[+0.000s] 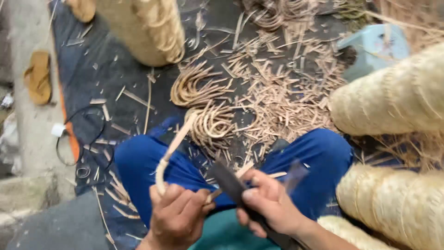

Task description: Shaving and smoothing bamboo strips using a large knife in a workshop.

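Observation:
My left hand [176,214] grips a bent cane strip [172,148] that curves up and away from it over my blue trouser leg [138,162]. My right hand [268,203] is closed around a dark knife [231,185], whose blade lies against the lower end of the strip between both hands. The picture is blurred by motion. In front of my knees lie bundles of curved cane pieces [203,106] on a dark mat.
Cane offcuts [282,88] litter the dark mat [101,69]. Woven baskets stand at the top [148,28] and right [393,97], with another [397,203] at lower right. A light blue stool [374,46], a sandal [39,76] and a black cable [83,134] lie around.

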